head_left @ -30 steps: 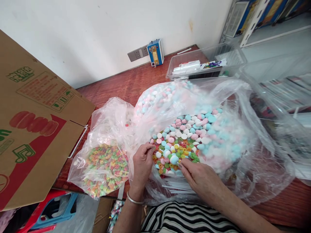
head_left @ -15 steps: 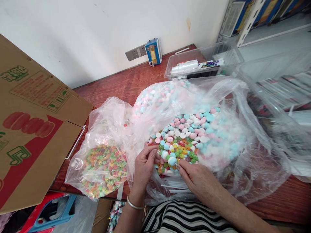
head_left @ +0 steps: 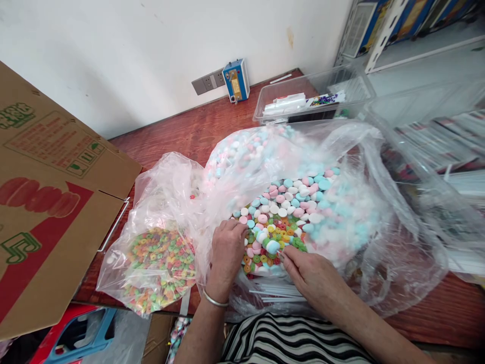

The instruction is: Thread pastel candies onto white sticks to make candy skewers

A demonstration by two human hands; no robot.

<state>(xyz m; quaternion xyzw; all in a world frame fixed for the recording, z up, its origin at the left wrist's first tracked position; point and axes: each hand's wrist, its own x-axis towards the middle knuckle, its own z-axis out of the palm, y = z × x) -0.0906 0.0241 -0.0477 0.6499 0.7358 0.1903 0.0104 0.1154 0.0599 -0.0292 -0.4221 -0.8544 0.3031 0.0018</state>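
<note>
My right hand (head_left: 311,273) pinches a candy skewer (head_left: 273,246), blue-and-white at its right end, over the ring candies (head_left: 281,234) near centre; my left hand (head_left: 228,248) curls at their left, its hold indiscernible

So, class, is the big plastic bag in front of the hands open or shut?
Open: pink, white and blue sweets lie uncovered between folds of the bag.

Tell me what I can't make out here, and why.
All in the head view:
Bare left hand: its back hides most of its fingers, so its grip is unclear.
Round blue, pink and white pieces: a cloudy plastic bag veils many.
Brown cardboard box: cut off by the left edge.
Small blue box with a yellow label: lettering too small.
Flat whitish items: blurred, cut off by the right edge.
</note>
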